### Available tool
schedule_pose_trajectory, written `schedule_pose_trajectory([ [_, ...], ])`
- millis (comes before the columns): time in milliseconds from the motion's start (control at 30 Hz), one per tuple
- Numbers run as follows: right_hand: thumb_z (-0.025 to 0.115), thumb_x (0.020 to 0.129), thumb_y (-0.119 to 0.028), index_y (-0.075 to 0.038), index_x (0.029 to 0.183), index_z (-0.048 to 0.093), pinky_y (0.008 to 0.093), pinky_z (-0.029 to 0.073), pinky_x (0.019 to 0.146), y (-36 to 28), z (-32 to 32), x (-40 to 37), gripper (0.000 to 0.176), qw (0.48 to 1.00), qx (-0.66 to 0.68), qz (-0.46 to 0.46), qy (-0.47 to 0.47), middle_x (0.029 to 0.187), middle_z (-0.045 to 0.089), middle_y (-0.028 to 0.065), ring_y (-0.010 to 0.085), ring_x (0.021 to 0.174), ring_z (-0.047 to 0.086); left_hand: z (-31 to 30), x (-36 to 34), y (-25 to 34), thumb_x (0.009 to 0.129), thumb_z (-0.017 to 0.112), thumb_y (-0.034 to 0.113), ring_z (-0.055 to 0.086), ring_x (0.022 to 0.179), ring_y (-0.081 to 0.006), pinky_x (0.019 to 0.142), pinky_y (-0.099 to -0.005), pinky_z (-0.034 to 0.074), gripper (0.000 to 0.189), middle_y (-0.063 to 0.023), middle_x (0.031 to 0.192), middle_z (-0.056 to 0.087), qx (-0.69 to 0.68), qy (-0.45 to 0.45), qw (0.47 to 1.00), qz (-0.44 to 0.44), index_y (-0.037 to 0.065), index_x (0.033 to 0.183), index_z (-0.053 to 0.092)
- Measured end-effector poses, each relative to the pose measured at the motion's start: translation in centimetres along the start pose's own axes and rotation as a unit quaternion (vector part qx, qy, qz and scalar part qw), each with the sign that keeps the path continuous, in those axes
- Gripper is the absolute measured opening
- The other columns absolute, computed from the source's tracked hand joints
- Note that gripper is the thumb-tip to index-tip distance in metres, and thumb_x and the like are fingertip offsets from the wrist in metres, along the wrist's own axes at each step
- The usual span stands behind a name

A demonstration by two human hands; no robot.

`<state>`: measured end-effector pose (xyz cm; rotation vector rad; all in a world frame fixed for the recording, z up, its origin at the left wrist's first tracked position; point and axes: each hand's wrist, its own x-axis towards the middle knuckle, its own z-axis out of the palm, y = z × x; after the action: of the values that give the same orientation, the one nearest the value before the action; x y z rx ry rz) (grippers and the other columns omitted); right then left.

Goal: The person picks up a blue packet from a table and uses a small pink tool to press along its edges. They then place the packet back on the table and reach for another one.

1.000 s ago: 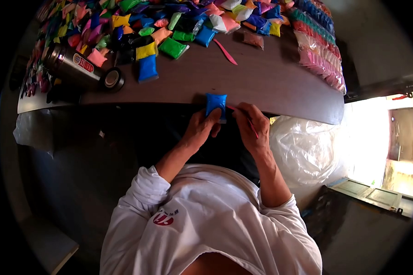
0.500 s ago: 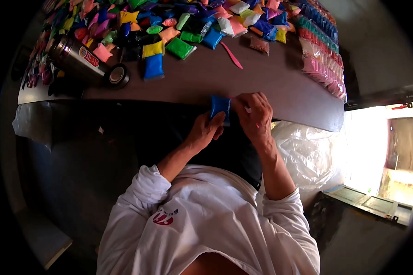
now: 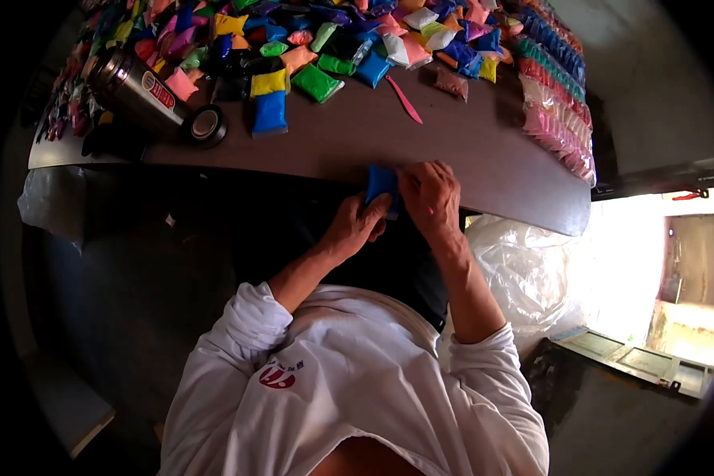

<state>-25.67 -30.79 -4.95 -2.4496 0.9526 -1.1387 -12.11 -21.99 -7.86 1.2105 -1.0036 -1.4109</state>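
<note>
Blue packet (image 3: 381, 181): up between your hands at the desk's (image 3: 484, 178) front edge, long axis running away from you, far end over that edge in view. Can't tell if it touches the desktop.
Left hand (image 3: 361, 219): gripping the packet by its near end, thumb laid on top.
Right hand (image 3: 431, 195): fingers curled in, with a bit of pink stick (image 3: 431, 211) showing by your palm — so it looks held, but mostly hidden.
Packet vs right hand: packet sits just left of your right fingertips, its long side facing them. Left is the nearer hand, being already on it; can't tell if the right one touches.
Pink knife (image 3: 404, 101): on the desk, beyond your hands, slanting toward the packet pile (image 3: 333, 40) along the back.
Flask (image 3: 139, 95): near the left front corner — well apart from your hands.
</note>
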Motion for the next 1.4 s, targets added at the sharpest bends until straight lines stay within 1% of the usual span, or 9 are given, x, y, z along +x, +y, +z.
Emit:
schedule_pose_trajectory([
  [67,0.068,0.074,-0.004,-0.005,0.073,0.058,0.0385,0.046,0.064,0.1,-0.4,0.4,0.010,0.999,-0.001,0.039,0.014,0.069,0.058,0.0098,0.0306,0.066,0.057,0.1,-0.1,0.1,0.094,0.049,0.045,0.044,0.047,-0.0065,0.043,-0.0219,0.033,0.044,0.0000,0.054,0.048,-0.032,0.010,0.999,0.000,0.005,0.076,0.052],
  [200,0.067,0.075,-0.003,-0.005,0.075,0.059,0.0380,0.045,0.063,-1.7,-0.6,-0.3,0.009,0.999,0.034,-0.032,0.012,0.068,0.057,0.0092,0.0299,0.065,0.056,-0.2,0.0,-0.1,0.093,0.049,0.049,0.044,0.047,-0.0082,0.045,-0.0231,0.034,0.048,-0.0007,0.054,0.047,-0.019,0.008,1.000,-0.022,0.007,0.070,0.050],
  [400,0.070,0.073,-0.005,-0.006,0.073,0.057,0.0379,0.046,0.063,-0.1,-0.7,0.5,0.013,0.998,0.000,0.019,0.056,0.068,0.058,0.0095,0.0297,0.066,0.057,-0.3,0.2,0.0,0.093,0.051,0.046,0.043,0.047,-0.0065,0.043,-0.0214,0.032,0.045,0.0007,0.055,0.048,-0.045,0.015,0.999,-0.003,0.005,0.075,0.053],
  [500,0.068,0.073,-0.003,-0.005,0.074,0.057,0.0379,0.046,0.063,-2.2,-1.0,-0.4,0.011,0.999,0.047,-0.020,-0.017,0.069,0.059,0.0099,0.0303,0.066,0.058,-0.2,0.0,-0.2,0.091,0.054,0.046,0.041,0.046,-0.0076,0.044,-0.0232,0.032,0.044,0.0012,0.053,0.043,-0.048,0.010,0.998,-0.030,0.008,0.070,0.050],
  [667,0.068,0.071,-0.003,-0.005,0.074,0.058,0.0383,0.046,0.062,-0.9,-0.7,0.2,0.011,0.999,-0.018,0.019,0.029,0.067,0.057,0.0092,0.0297,0.064,0.056,-0.4,0.0,0.3,0.091,0.056,0.040,0.042,0.046,-0.0066,0.044,-0.0226,0.032,0.039,0.0019,0.054,0.045,-0.042,0.012,0.999,-0.022,0.008,0.070,0.051],
  [800,0.067,0.073,-0.005,-0.005,0.073,0.057,0.0381,0.045,0.061,-1.8,-0.8,0.3,0.010,0.995,0.065,-0.048,-0.064,0.066,0.057,0.0101,0.0307,0.064,0.057,-0.6,0.0,0.8,0.091,0.056,0.038,0.043,0.048,-0.0067,0.045,-0.0223,0.032,0.036,0.0016,0.056,0.047,-0.044,0.014,0.996,-0.075,0.008,0.072,0.053],
  [867,0.067,0.074,-0.006,-0.005,0.073,0.056,0.0385,0.045,0.059,-1.0,0.0,0.2,0.011,0.995,0.081,0.013,-0.053,0.065,0.056,0.0104,0.0308,0.062,0.056,-0.9,0.4,0.4,0.089,0.059,0.035,0.043,0.048,-0.0057,0.043,-0.0222,0.032,0.032,0.0017,0.060,0.049,-0.065,0.009,0.995,-0.074,0.006,0.077,0.056],
  [1200,0.067,0.074,-0.004,-0.003,0.074,0.054,0.0394,0.045,0.056,-1.3,1.2,0.0,0.012,0.997,0.060,0.044,0.017,0.065,0.056,0.0127,0.0322,0.061,0.056,-1.1,-0.3,1.0,0.087,0.059,0.047,0.047,0.055,-0.0077,0.051,-0.0221,0.035,0.043,0.0001,0.062,0.051,-0.084,-0.006,0.996,-0.009,0.006,0.078,0.055],
  [1400,0.069,0.074,-0.004,-0.003,0.078,0.060,0.0379,0.046,0.056,-2.4,-0.1,-0.1,0.010,0.978,0.129,0.165,0.010,0.066,0.057,0.0117,0.0304,0.062,0.058,-1.1,-0.3,0.4,0.089,0.057,0.045,0.046,0.054,-0.0074,0.050,-0.0221,0.035,0.040,0.0010,0.060,0.049,-0.080,0.025,0.996,-0.002,0.008,0.076,0.053],
])
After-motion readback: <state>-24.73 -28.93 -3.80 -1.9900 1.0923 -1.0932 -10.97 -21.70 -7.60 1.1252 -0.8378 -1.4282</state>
